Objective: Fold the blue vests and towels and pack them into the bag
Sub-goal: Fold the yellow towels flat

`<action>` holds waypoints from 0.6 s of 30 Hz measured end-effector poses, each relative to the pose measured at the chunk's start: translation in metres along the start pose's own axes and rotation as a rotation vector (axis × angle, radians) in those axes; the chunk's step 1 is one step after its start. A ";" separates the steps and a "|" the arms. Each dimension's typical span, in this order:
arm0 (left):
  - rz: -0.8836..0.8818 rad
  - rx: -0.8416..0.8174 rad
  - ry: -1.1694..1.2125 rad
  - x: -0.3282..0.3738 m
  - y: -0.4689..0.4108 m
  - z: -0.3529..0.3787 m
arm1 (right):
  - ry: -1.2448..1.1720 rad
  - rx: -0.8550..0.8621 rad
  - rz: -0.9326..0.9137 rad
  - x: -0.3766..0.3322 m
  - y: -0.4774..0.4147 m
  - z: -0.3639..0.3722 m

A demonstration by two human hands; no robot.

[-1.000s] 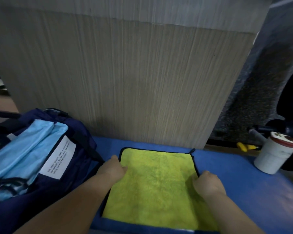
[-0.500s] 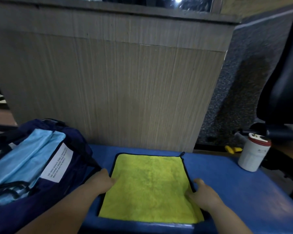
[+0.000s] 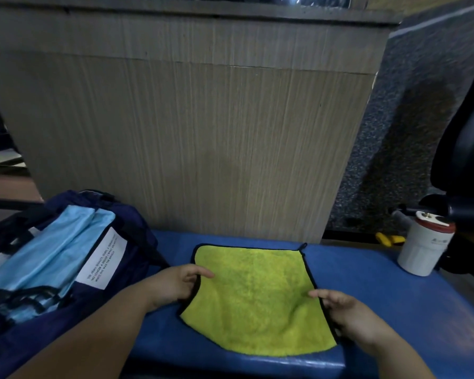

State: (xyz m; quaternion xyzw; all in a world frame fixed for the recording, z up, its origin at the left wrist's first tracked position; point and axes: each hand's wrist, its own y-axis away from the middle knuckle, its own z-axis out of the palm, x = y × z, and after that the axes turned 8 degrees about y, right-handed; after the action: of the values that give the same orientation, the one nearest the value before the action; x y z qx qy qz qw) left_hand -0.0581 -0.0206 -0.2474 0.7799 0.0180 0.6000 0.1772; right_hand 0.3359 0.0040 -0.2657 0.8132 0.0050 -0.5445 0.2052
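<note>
A yellow towel (image 3: 255, 296) with a black hem lies spread on the blue bench top (image 3: 367, 280). My left hand (image 3: 177, 284) pinches the towel's left edge, thumb on top. My right hand (image 3: 348, 314) pinches the right edge, fingers over the hem. Both edges are lifted a little and the cloth wrinkles near my right hand. At the left stands the open dark blue bag (image 3: 126, 228) with folded light blue vests (image 3: 52, 258) inside and a white printed label (image 3: 103, 259) on them.
A wood-grain panel (image 3: 197, 132) rises right behind the bench. A white canister with a red rim (image 3: 424, 244) stands at the bench's right end, a yellow object (image 3: 389, 238) behind it, and a black chair (image 3: 465, 149) further right.
Both hands went from lying flat at the towel's sides to pinching its left and right edges nearer to me. The towel's sides have drawn inward. The camera tilted up.
</note>
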 end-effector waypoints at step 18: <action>0.289 0.065 -0.483 0.004 -0.019 0.003 | 0.230 -0.046 -0.186 -0.015 -0.029 -0.005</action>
State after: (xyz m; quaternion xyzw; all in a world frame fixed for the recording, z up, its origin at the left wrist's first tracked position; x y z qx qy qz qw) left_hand -0.0503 -0.0026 -0.2499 0.9000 -0.1170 0.4149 0.0638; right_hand 0.3273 0.0349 -0.2607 0.8614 0.1163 -0.4641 0.1705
